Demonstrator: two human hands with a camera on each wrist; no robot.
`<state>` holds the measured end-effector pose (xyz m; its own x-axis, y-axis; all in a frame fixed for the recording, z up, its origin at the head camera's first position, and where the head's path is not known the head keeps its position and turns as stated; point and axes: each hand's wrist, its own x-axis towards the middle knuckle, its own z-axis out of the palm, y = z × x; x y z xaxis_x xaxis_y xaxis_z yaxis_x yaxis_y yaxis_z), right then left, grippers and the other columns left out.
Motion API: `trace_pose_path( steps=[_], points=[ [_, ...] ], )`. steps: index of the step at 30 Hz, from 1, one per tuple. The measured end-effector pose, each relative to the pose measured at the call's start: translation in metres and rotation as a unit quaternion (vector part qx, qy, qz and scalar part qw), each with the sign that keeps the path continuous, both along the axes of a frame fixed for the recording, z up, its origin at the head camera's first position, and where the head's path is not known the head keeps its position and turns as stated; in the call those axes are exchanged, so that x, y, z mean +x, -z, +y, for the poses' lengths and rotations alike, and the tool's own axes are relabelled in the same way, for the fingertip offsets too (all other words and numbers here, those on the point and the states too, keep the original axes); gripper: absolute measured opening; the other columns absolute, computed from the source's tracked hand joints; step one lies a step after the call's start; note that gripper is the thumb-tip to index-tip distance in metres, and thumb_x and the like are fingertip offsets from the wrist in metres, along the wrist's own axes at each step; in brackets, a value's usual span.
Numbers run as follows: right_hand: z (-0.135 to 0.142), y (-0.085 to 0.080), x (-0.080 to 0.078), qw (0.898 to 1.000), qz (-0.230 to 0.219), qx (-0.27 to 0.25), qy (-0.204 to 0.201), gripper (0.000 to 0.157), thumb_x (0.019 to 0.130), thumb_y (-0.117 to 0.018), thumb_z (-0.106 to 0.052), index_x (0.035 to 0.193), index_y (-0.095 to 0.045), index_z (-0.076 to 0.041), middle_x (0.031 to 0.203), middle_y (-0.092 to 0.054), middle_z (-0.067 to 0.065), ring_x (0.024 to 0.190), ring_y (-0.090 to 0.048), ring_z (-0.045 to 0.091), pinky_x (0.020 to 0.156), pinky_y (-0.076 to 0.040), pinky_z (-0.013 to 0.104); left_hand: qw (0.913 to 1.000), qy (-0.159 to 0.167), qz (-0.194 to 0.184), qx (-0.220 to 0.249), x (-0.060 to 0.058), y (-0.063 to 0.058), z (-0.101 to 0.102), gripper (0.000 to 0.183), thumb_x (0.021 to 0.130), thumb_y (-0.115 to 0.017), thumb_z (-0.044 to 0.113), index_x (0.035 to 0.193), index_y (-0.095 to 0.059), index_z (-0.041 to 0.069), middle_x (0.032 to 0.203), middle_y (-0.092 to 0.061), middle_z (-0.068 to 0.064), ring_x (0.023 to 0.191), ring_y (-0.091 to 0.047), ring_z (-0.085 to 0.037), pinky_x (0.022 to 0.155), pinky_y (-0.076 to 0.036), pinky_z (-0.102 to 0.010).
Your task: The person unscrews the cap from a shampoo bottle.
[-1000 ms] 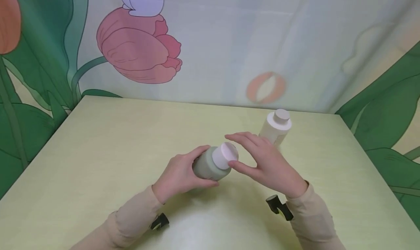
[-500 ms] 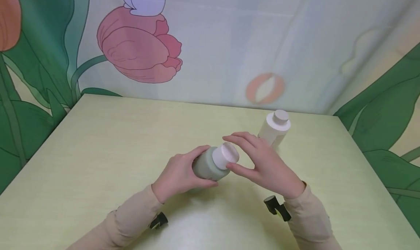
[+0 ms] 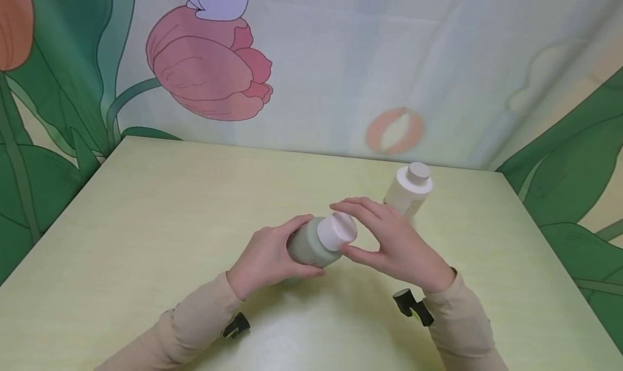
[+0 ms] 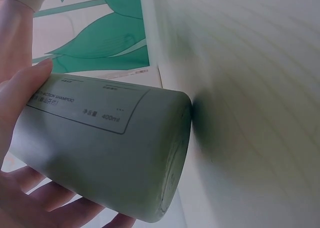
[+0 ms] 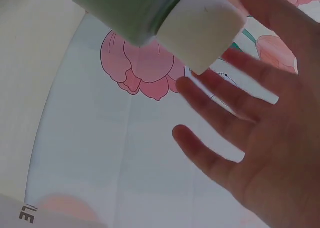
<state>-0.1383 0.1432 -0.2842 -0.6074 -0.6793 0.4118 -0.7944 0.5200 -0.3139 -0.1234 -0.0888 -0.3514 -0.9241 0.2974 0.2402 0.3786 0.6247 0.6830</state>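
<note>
Green bottle (image 3: 305, 244) held tilted over the pale table (image 3: 146, 225), near its middle, white cap (image 3: 336, 231) leaning toward the right hand (image 3: 391, 241); whether the base rim touches the tabletop, I cannot tell.

Left hand (image 3: 265, 260) clamped round the bottle's body, thumb along one side, fingers wrapped on the other; right hand loosely spread about the cap, fingers apart and lightly bent, thumb at the cap's edge; no firm pinch to be seen, and whether the thumb presses, I cannot tell.

Handling, by judgement: printed label (image 4: 95, 105) reads shampoo, so likely plastic, with some weight if full; how full, the pictures do not show; walls probably firm with slight give, smooth and apt to slip in wet fingers; hardly fragile.

Best hold: round the middle of the body, as the left hand has it; the cap looks stiff and smooth-sided, best taken by its rim, thumb opposite fingers.

White bottle (image 3: 410, 187) upright behind the right hand, partly hidden by it; printed curtain (image 3: 316, 63) beyond the table.
</note>
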Motion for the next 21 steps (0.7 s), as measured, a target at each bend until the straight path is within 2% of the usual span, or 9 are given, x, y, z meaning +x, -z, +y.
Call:
trace_pose_path(
  steps=[6,9,14,18,21],
  points=[
    [-0.0021,0.0028,-0.0013,1.0,-0.008,0.0,0.004,0.048,0.084,-0.075,-0.026,0.127,-0.059,-0.011,0.118,-0.064,-0.002,0.103,-0.063,0.014,0.09,-0.05,0.034,1.0,-0.002,-0.007,-0.002,0.0004,0.0,-0.0004,0.077,0.063,-0.089,0.038,0.13,-0.056,0.02,0.106,-0.071,0.0,0.089,-0.065,-0.016,0.078,-0.05,-0.032],
    [-0.0012,0.0033,-0.0014,1.0,0.006,0.014,-0.015,0.045,0.085,-0.074,-0.021,0.126,-0.059,-0.014,0.122,-0.062,-0.002,0.108,-0.061,0.014,0.09,-0.047,0.037,1.0,0.0,-0.008,-0.001,0.0008,-0.0002,-0.0006,0.076,0.062,-0.089,0.038,0.129,-0.056,0.022,0.105,-0.071,0.0,0.089,-0.065,-0.016,0.078,-0.049,-0.032],
    [0.0001,0.0012,-0.0012,0.999,0.017,0.034,-0.031,0.053,0.082,-0.076,-0.017,0.131,-0.056,-0.017,0.131,-0.057,0.0,0.115,-0.059,0.017,0.088,-0.044,0.039,1.0,0.002,0.001,-0.003,0.0007,-0.0005,-0.0004,0.078,0.062,-0.089,0.038,0.13,-0.055,0.021,0.106,-0.071,-0.001,0.09,-0.065,-0.016,0.079,-0.049,-0.032],
    [-0.0008,-0.0002,0.0013,1.0,-0.021,0.018,-0.004,0.062,0.082,-0.077,-0.028,0.137,-0.051,-0.016,0.129,-0.057,-0.001,0.114,-0.058,0.015,0.092,-0.047,0.037,1.0,0.004,0.007,-0.004,0.0009,-0.0005,0.0,0.077,0.062,-0.089,0.037,0.13,-0.056,0.02,0.104,-0.071,-0.001,0.088,-0.066,-0.016,0.078,-0.05,-0.032],
    [-0.0026,0.0006,0.0028,0.999,-0.037,-0.002,0.012,0.055,0.085,-0.074,-0.029,0.134,-0.054,-0.013,0.122,-0.061,-0.002,0.108,-0.06,0.012,0.092,-0.049,0.033,1.0,0.004,0.002,-0.005,0.0011,-0.0006,0.0002,0.076,0.062,-0.089,0.038,0.129,-0.056,0.021,0.103,-0.071,0.0,0.087,-0.065,-0.015,0.077,-0.049,-0.031]
  ],
)
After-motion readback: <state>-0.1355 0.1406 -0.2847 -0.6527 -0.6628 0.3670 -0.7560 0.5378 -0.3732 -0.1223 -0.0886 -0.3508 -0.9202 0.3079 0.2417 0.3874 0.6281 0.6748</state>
